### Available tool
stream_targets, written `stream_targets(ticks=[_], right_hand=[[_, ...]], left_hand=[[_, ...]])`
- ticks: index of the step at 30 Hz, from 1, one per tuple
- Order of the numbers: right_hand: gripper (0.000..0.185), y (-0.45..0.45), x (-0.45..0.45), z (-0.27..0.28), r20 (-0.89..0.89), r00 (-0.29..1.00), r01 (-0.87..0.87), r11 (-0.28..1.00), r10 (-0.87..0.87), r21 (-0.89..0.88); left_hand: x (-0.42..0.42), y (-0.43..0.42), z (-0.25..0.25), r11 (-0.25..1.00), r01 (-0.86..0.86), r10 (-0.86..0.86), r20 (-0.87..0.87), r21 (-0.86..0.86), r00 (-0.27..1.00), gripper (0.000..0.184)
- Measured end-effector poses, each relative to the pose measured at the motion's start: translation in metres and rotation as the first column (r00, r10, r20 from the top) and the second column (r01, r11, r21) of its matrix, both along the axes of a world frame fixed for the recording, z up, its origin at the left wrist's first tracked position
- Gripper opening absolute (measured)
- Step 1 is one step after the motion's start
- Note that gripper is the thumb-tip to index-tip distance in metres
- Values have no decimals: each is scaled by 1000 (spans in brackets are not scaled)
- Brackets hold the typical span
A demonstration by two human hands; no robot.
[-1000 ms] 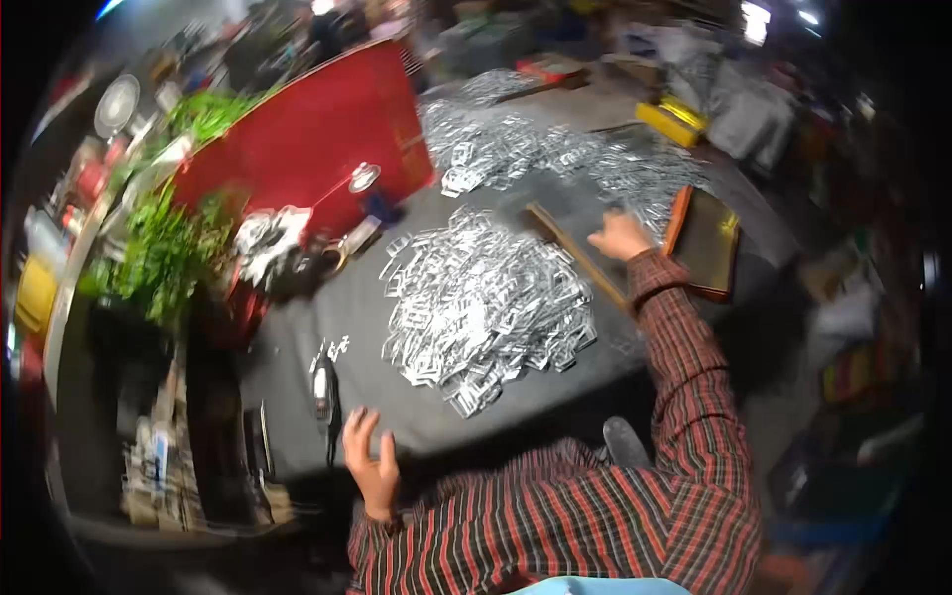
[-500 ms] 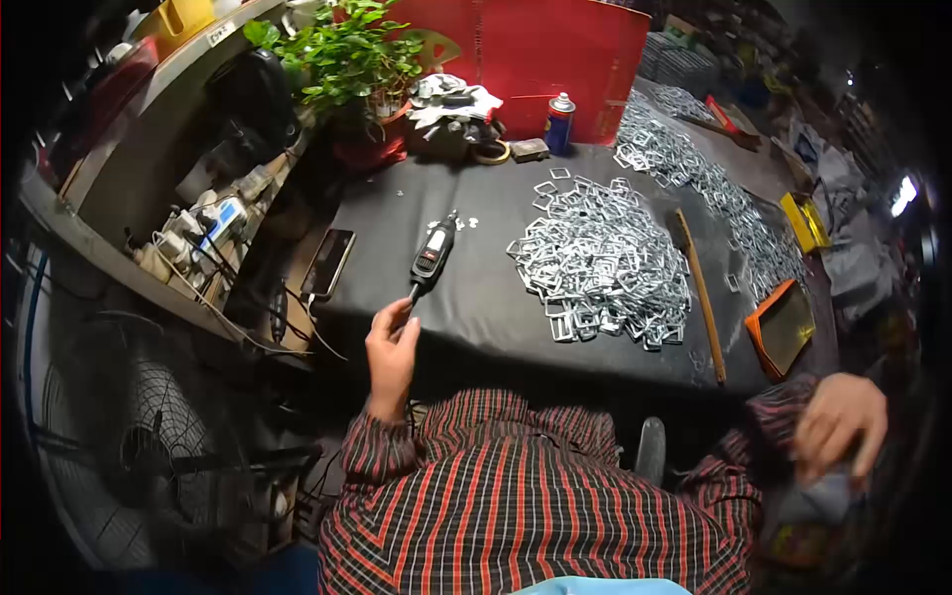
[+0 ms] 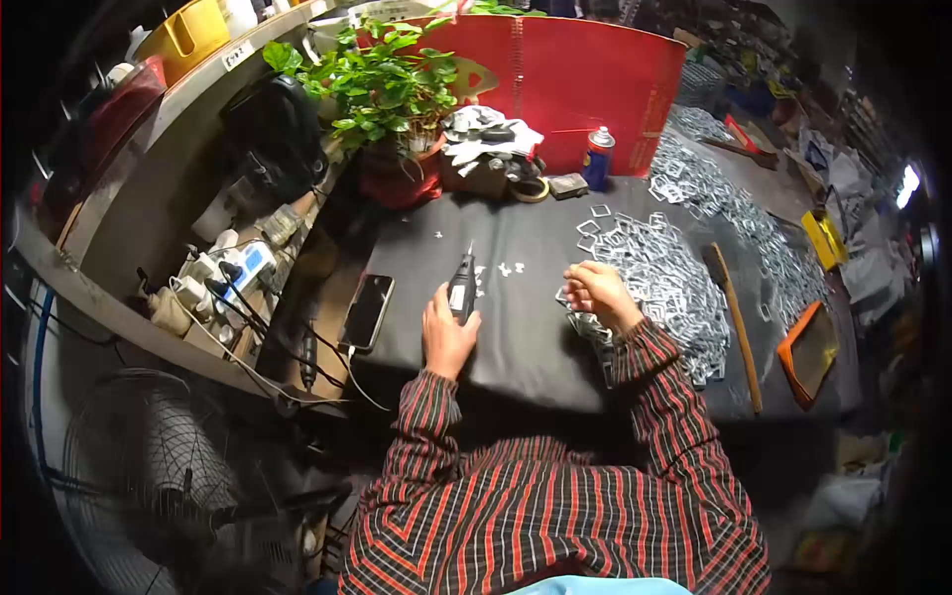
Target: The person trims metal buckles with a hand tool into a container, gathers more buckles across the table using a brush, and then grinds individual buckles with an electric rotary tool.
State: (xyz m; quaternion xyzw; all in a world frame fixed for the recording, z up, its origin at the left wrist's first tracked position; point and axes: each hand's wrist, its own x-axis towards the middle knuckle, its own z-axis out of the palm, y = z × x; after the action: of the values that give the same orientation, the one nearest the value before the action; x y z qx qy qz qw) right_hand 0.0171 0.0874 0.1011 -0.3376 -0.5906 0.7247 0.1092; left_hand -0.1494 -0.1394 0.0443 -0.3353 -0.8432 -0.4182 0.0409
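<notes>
My left hand (image 3: pixel 448 335) is wrapped round the rear of a black rotary tool (image 3: pixel 463 294) that lies on the dark table cover, its thin bit pointing away from me. Small white bits (image 3: pixel 508 269) are scattered just right of the tool. At the left edge of a heap of square metal rings (image 3: pixel 650 273), my right hand (image 3: pixel 603 296) has its fingers pressed together. Whatever those fingers may pinch is too small or hidden to make out. The heap continues behind and to the right of that hand.
A phone (image 3: pixel 368 312) on a white cable lies at left. Rightward are a wooden-handled brush (image 3: pixel 734 327), an orange-edged tray (image 3: pixel 805 352) and more rings (image 3: pixel 734 213). Behind stand a spray can (image 3: pixel 598 159), a potted plant (image 3: pixel 397 84) and a red board (image 3: pixel 575 84).
My right hand has come from beyond the table's right side to the ring heap. The left hand has moved from the tool's tail end up onto its body. The view has shifted slightly.
</notes>
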Motion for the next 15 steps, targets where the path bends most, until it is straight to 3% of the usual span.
stream_targets(ticks=[2,4,6,8,12,15], right_hand=[[29,10,-68,-26,77,995,-86,961,68,263],[25,0,-136,-32,35,985,-138,637,171,758],[18,-18,-206,-48,26,978,-107,384,209,917],[19,-29,-265,-62,123,937,-173,128,328,977],[22,-51,-353,-86,27,884,33,-120,466,992],[20,-38,-366,-94,106,871,-29,-165,480,986]], left_hand=[[1,-28,7,996,-54,57,-33,72,998,71],[-4,-47,6,985,-149,153,-37,87,988,69],[0,-57,11,979,-164,160,37,122,986,69],[4,-63,12,974,-156,142,94,164,985,69],[3,-70,16,975,-169,160,74,143,984,69],[-19,-58,5,976,-140,124,104,167,987,70]])
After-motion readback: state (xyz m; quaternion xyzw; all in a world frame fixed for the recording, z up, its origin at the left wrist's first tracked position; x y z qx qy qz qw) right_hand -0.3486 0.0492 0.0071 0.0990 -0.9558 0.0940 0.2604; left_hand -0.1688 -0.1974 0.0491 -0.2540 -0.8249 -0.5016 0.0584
